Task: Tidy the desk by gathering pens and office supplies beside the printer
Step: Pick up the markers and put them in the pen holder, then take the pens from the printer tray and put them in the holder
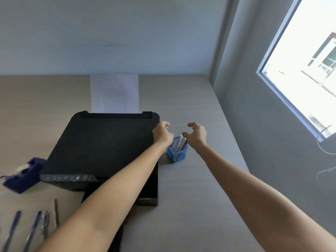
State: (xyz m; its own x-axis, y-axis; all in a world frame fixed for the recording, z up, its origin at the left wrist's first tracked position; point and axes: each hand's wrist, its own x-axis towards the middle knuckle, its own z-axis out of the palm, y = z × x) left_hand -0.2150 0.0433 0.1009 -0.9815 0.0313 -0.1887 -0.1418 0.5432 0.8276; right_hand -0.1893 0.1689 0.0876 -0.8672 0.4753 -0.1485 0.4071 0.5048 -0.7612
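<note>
Both hands are over the blue cup (177, 154) of pens beside the printer (101, 142). The left hand (162, 134) is curled, holding nothing seen; the right hand (197, 135) is half open and empty. Next, I think, fetch the loose pens (32, 230) at lower left.

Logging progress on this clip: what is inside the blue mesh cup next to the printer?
The blue mesh cup holds several pens standing upright, white and reddish ones. Their exact number is unclear, because the left hand covers part of the rim.

A pale wood-grain desk (190, 188) carries a black printer (101, 146), a blue mesh pen cup (179, 154) just beside it, a dark blue tape dispenser (22, 176) — and loose pens (32, 231) at the near-left edge.
</note>
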